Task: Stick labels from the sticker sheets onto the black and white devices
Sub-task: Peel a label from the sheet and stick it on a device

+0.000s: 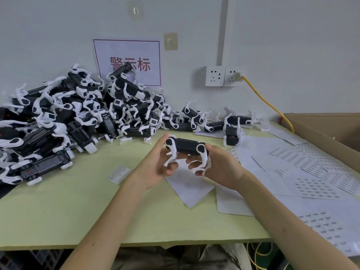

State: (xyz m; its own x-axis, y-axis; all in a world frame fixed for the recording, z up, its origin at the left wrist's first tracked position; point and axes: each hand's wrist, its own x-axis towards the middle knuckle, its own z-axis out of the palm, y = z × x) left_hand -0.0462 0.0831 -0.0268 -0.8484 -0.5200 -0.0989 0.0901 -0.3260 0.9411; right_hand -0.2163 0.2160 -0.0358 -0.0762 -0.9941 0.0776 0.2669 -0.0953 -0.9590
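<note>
A black device [186, 146] with white legs is held above the middle of the green table [78, 201]. My left hand [155, 164] grips its left end and my right hand [218, 164] grips its right end, fingers curled under the legs. A big pile of the same devices [68, 117] fills the table's left and back. Sticker sheets [311, 184] with rows of small dark labels lie spread on the right side. A blank white sheet [191, 188] lies under my hands.
Several more devices [231, 131] lie at the back right. A small white plastic part [120, 173] sits left of my left forearm. An open cardboard box [331, 131] stands at the far right. A yellow cable [266, 102] runs from the wall sockets [224, 76].
</note>
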